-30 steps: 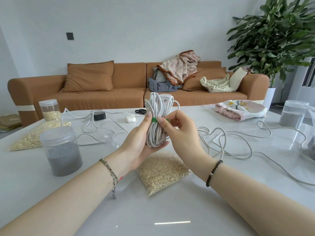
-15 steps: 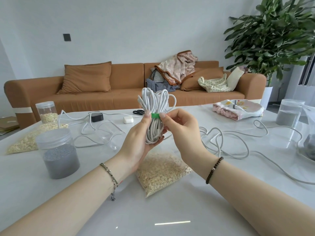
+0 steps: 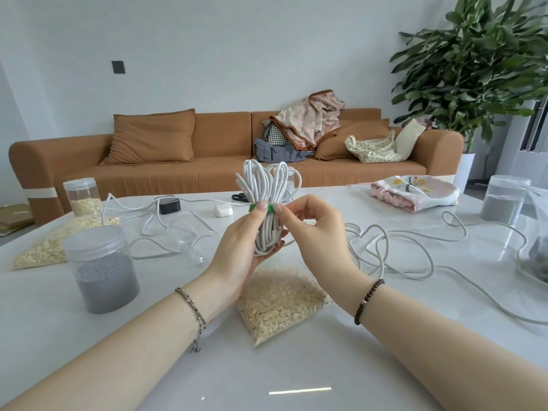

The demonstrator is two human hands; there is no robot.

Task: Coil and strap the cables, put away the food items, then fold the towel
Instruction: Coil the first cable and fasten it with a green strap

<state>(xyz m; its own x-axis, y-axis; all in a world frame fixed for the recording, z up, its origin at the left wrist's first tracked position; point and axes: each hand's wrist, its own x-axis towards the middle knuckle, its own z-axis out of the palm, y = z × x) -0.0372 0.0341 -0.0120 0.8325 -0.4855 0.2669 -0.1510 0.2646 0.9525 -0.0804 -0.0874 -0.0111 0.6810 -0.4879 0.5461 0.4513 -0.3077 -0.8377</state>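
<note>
Fingers: those of the left hand [image 3: 237, 256] close around the lower half of a coiled white cable [image 3: 267, 209], thumb pressed on a green strap [image 3: 257, 207]; fingers of the right hand [image 3: 314, 232] pinch the same strap from the other side.
Coiled cable: held upright above the surface [image 3: 296, 375], loops fanning out above the strap, strands bunched tight below it.
Loose cable: a second white cable [image 3: 394, 247] sprawls in open loops on the surface to the right of the hands.
Oat bag: a clear bag of oat flakes [image 3: 281, 304] lies flat directly beneath the hands.
Second oat bag: another bag of flakes [image 3: 53, 247] lies at the far left.
Grey jar: a lidded clear jar [image 3: 102, 268], about half full of dark grey grains, stands near the left forearm.
Oat jar: a lidded jar [image 3: 81, 195] with a shallow layer of flakes stands behind the left bag.
Right jar: a clear jar [image 3: 504, 197] holding grey grains stands at the far right.
Towel: a pink-and-white printed towel [image 3: 415, 191] lies bunched at the far edge of the surface.
</note>
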